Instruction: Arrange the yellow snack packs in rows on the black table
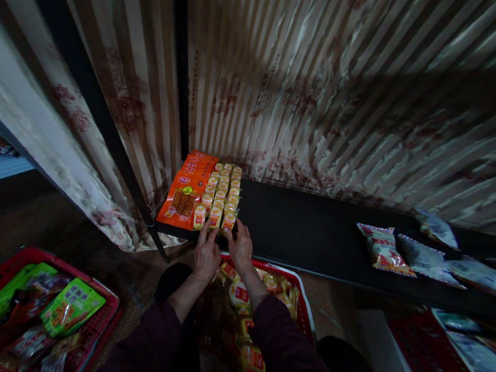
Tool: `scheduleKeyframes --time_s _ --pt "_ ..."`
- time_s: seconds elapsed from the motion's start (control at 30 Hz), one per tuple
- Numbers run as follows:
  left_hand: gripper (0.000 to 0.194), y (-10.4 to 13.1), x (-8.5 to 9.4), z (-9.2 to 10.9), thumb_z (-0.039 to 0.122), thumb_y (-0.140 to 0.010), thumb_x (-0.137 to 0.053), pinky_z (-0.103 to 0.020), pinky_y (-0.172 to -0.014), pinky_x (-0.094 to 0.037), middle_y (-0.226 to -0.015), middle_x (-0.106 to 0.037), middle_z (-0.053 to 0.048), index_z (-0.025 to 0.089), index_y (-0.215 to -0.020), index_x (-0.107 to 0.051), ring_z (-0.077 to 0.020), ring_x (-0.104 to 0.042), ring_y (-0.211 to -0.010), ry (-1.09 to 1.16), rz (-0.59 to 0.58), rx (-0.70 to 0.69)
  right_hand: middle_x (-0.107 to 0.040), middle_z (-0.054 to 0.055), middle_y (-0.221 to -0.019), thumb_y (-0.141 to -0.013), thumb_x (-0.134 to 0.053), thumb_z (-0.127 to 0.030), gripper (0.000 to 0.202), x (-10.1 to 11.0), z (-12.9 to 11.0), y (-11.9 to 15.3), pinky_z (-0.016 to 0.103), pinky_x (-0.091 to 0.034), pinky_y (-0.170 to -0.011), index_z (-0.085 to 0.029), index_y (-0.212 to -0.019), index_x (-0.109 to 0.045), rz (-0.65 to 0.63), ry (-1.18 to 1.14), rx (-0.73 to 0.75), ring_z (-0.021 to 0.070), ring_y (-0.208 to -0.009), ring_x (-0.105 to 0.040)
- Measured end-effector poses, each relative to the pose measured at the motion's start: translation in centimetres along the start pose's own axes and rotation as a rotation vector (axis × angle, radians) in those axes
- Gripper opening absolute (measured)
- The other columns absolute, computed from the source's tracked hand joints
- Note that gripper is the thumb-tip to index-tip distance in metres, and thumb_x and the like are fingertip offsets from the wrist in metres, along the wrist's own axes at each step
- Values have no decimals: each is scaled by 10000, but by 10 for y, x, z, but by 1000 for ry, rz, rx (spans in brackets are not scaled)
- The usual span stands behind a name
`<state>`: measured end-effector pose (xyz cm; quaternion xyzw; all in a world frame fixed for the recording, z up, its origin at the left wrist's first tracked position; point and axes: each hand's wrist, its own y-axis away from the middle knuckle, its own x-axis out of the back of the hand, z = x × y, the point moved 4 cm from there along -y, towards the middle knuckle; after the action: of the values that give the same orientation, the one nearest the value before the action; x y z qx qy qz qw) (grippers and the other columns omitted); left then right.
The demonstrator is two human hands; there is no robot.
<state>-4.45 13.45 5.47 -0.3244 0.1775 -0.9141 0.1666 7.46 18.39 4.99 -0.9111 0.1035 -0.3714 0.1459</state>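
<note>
Small yellow wrapped cakes [221,189] stand in three rows on the left end of a black shelf. My left hand [206,257] is at the front edge, its fingers stretched toward the front middle cake [215,213] and touching its lower front. With thumb and fingers, my right hand [239,245] holds the front right cake [229,218] at its lower end. Left of the rows lie overlapping orange snack bags [186,192]. Below my forearms, a red basket with a white rim [307,300] holds more yellow-wrapped cakes [240,293], partly hidden by my arms.
A red basket [111,301] with green snack pouches [73,308] stands on the floor at left. Farther right on the black shelf [296,231] lie several snack bags [384,250]. Another red and white basket [422,355] is at lower right. A dark post [184,57] rises behind the orange bags.
</note>
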Motion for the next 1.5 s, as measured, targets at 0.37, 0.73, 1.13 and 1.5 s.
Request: scheduleKeyframes --time_s 0.37,0.73,1.13,1.5 --pt "465 3 13 -1 12 -770 -388 -395 -1035 -403 -1268 -495 -104 190 -1155 -579 -206 -451 -1221 -52 119 3 -616 135 -1091 -866 -465 -385 488 2 -1 1 358 -502 -777 -154 -1294 -485 -10 -10 14 199 -802 -618" --pt "406 -16 29 -11 214 -835 -472 -469 -943 -422 -1276 -489 -144 184 -1236 -528 -290 -466 -1132 -235 234 170 -617 129 -1028 -845 -489 -380 462 2 -2 0 346 -504 -737 -144 -1241 -527 6 -38 -3 179 -727 -588" --pt "468 -25 20 -17 172 -836 -446 -466 -975 -390 -1149 -529 -148 134 -1302 -423 -279 -465 -1137 -186 257 146 -569 127 -1145 -837 -497 -320 558 5 -9 1 348 -488 -776 -188 -1367 -380 28 -54 -29 173 -772 -567" --pt "356 -27 8 -25 202 -878 -410 -474 -1004 -363 -1215 -527 -158 140 -1216 -505 -267 -446 -1200 -155 263 96 -329 126 -1468 -887 -410 -289 532 -3 -7 -2 464 -321 -1060 -178 -1403 -334 54 58 171 243 -1339 -287"
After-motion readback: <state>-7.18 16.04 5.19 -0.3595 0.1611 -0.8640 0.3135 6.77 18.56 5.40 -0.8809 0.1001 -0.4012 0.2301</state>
